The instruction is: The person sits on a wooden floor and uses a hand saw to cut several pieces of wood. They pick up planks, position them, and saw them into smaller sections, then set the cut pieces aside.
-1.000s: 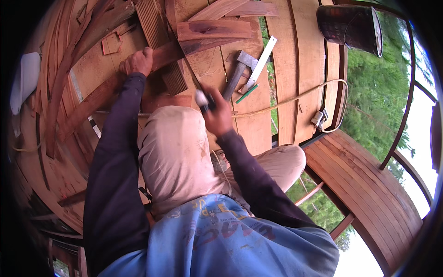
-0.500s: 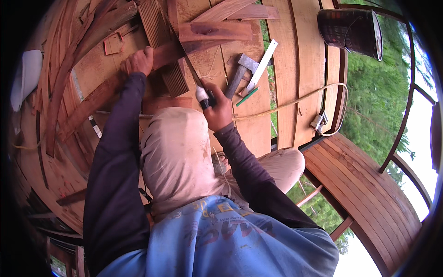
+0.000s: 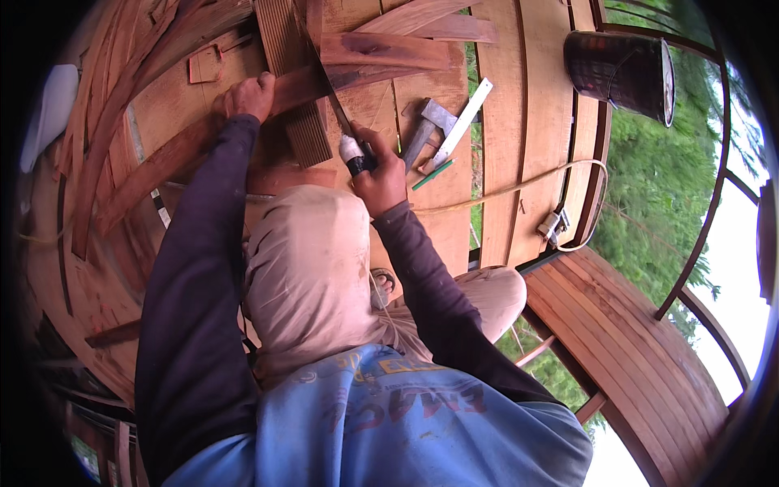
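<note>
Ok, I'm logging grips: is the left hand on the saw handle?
No, the left hand grips a board; the right hand holds the saw handle.

Reddish-brown board (image 3: 299,91) – lying aslant; thin-bladed handsaw (image 3: 339,110) – crossing it diagonally

Both hands curled closed, the left reaching farther out than the right.
The left hand (image 3: 250,96) lies toward half past ten of the view, knuckles up and fingers bent down; the dark-sleeved left arm (image 3: 199,219) enters near half past seven, its forearm aimed at one o'clock. The right hand (image 3: 381,174), apart from the left and at four o'clock from it, sits just above centre toward twelve, fingers wrapped inward; the right arm (image 3: 442,300) comes from half past four, bent, its forearm slanting toward eleven.
</note>
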### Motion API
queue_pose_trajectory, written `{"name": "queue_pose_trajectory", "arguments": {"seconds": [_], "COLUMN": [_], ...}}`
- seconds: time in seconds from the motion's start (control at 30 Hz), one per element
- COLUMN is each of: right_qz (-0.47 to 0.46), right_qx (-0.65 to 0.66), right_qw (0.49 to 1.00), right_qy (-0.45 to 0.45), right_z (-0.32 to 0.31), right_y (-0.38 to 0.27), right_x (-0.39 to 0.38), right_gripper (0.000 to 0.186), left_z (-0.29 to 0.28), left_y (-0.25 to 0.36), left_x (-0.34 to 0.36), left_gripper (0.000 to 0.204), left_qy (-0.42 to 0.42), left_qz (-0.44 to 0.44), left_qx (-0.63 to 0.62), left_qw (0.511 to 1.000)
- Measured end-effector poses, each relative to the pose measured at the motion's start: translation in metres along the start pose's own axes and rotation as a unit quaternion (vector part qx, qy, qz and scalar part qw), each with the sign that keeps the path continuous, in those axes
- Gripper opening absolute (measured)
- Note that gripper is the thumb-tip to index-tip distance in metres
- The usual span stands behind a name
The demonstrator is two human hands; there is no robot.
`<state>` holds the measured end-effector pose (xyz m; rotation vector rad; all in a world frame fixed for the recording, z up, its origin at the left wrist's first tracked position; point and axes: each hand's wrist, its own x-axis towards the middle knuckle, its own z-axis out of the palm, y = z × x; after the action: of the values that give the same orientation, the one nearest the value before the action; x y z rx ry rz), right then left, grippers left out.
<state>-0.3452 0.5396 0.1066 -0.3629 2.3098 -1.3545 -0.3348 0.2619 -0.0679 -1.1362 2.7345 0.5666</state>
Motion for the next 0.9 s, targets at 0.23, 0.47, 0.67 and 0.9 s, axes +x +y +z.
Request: {"name": "queue_pose_trajectory", "arguments": {"seconds": [0.23, 0.47, 0.67, 0.9], "right_qz": [0.138, 0.022, 0.037, -0.025], "right_qx": [0.023, 0.013, -0.008, -0.022], "right_qw": [0.99, 1.0, 0.999, 0.999], "right_qy": [-0.013, -0.016, -0.02, 0.005], "right_z": [-0.058, -0.004, -0.047, -0.002], "right_y": [0.012, 0.011, 0.022, 0.015], "right_x": [-0.169, 0.003, -0.126, -0.012], "right_gripper": [0.042, 0.046, 0.042, 0.043], "left_z": [-0.03, -0.022, -0.019, -0.027], "left_y": [0.013, 0.021, 0.007, 0.025], "left_x": [-0.017, -0.008, -0.014, -0.014], "left_gripper": [0.064, 0.064, 0.063, 0.062], "left_qy": [0.002, 0.0, 0.002, 0.01], "left_qz": [-0.035, -0.019, -0.034, -0.042], "left_qx": [0.023, 0.017, 0.025, 0.02], "left_qw": [0.999, 1.0, 0.999, 0.999]}}
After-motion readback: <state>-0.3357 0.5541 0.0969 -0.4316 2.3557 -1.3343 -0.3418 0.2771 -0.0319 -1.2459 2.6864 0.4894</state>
